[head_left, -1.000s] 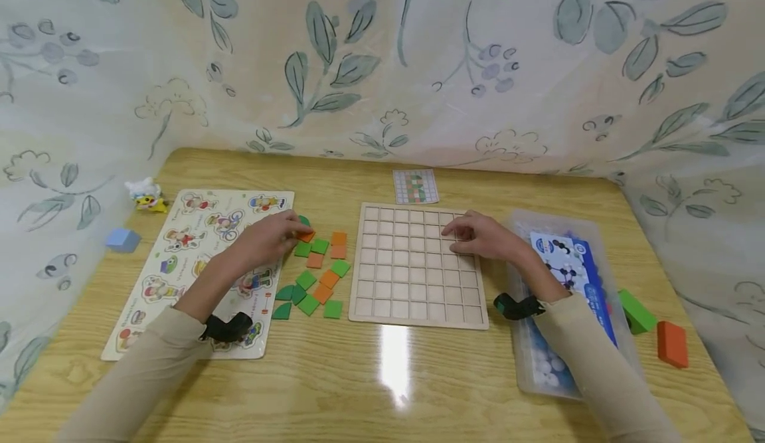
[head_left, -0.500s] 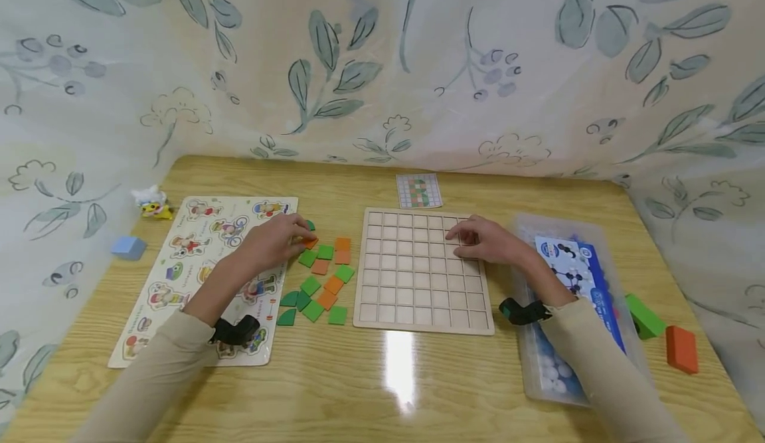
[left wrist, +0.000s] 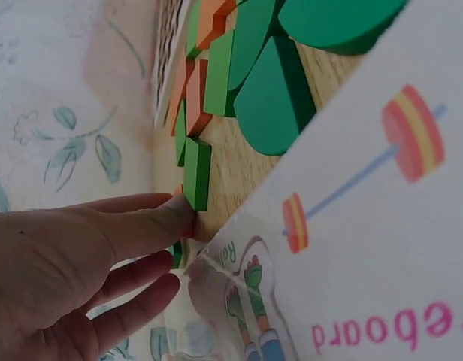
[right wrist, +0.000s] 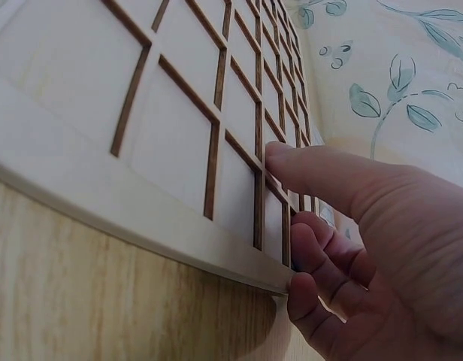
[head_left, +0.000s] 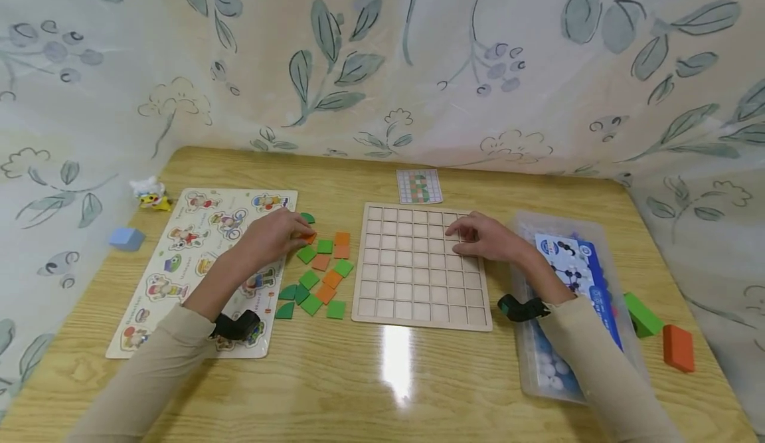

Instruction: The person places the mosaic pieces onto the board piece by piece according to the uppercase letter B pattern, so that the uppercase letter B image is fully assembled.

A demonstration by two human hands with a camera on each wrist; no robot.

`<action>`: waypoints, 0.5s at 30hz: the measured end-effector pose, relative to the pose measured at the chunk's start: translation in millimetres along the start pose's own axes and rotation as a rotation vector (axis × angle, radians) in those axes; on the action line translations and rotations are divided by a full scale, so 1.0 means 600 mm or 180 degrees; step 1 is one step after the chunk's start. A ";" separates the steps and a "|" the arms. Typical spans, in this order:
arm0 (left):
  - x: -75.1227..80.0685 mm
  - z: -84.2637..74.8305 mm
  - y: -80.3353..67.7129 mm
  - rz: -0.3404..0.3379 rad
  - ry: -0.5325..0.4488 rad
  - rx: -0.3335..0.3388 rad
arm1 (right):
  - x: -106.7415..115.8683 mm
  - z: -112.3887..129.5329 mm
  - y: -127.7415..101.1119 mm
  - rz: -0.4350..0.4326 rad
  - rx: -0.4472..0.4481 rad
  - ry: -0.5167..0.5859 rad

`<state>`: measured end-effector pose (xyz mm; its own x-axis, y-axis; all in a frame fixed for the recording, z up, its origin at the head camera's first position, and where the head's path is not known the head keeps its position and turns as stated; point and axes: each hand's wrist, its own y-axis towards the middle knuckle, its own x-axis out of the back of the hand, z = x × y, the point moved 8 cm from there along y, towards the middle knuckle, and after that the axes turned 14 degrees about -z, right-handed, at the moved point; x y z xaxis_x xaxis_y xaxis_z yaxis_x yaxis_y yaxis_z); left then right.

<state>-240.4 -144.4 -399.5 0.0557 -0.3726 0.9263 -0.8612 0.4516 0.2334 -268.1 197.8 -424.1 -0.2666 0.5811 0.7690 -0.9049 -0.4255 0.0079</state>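
Orange tile sits at the top of the loose tile pile on the worktop, between the character puzzle board and the grid board; your left hand is on it, fingers nearly straight, tips touching the tile edge, not clearly pinching. Wrist view shows a green tile standing right at your fingertip. Pile is green and orange squares plus some green rounded pieces. Your right hand rests on the grid board's upper right part, fingers loosely curled, tips on the cells, holding nothing. Pattern card lies just behind the grid board. Clear plastic box under your right forearm; green block and orange block beside it. Blue block and small toy figure at far left.
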 end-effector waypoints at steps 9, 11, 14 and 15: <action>-0.001 -0.004 0.001 0.0023 -0.0093 -0.0116 | -0.004 -0.001 0.000 -0.0010 -0.0019 0.0009; 0.001 -0.005 0.002 0.0031 -0.0081 -0.0117 | -0.003 -0.001 0.000 -0.0031 -0.0026 -0.0002; 0.014 -0.011 0.005 -0.0089 -0.0047 -0.0136 | -0.001 0.000 0.001 -0.0046 -0.0018 0.0016; 0.020 -0.016 0.007 -0.0159 -0.0041 -0.0160 | -0.001 0.000 0.001 -0.0049 -0.0028 0.0022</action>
<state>-238.5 -139.2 -384.4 0.0912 -0.4059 0.9093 -0.8310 0.4722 0.2941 -268.4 197.2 -424.5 -0.2548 0.5923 0.7644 -0.9118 -0.4104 0.0140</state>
